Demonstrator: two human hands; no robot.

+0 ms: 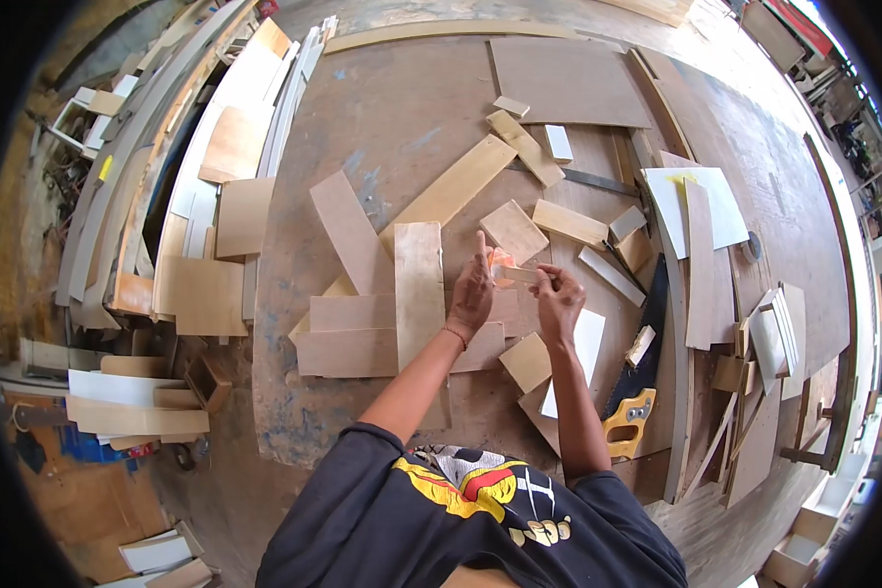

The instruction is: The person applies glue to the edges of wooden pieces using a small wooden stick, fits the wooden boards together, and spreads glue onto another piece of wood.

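Over the middle of the wooden worktable [304,245], my left hand [471,294] is closed around a small orange and white item [501,265], too small to make out. My right hand [559,299] pinches the end of a short, thin wooden strip [519,275], whose other end meets the orange item. Just beyond the hands lies a square wooden block [514,231]. A light upright board [418,284] lies to the left of my left hand. A white panel [586,343] is partly under my right forearm.
A handsaw with a yellow handle [627,423] lies right of my right arm. Loose wooden boards [456,186] lie beyond the hands. White sheets [725,211] and stacked strips [774,333] are at the right. Long boards [235,118] stand along the left side.
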